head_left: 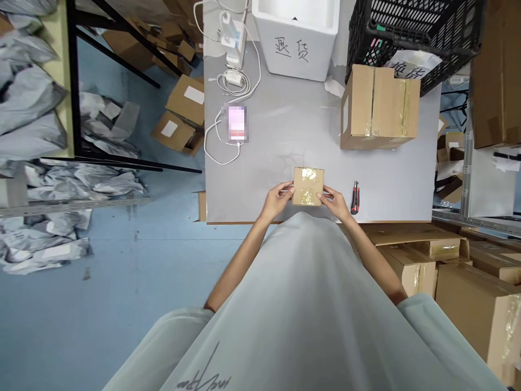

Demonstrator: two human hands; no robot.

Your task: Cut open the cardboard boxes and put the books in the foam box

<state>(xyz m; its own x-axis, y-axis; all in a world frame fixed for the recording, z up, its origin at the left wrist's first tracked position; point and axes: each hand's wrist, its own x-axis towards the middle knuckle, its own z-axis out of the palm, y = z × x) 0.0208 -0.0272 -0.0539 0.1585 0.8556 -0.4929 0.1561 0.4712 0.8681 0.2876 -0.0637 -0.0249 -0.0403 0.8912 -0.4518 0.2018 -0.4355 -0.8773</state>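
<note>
And there you have it, left hand [279, 200] and right hand [335, 202] pinching the box [301, 187] near the worktop's edge [240, 222]: small, squarish, brown, shiny tape [310, 175] down its top!

Sm. brown cardboard box [309, 187], sq. top w/ shiny tape [310, 175], prob. sealed; L of red-blk cutter [355, 197].

Clock from desk [280, 119] center. 12: white bin [299, 62], black lettering. 2: black crate [451, 46]. 3: taped carton [382, 106]. 9: phone [237, 124], blurred, plugged in. 10: power strip [235, 49]. Off desk, 9: gray bags [32, 133]; 5: stacked boxes [468, 304].
</note>
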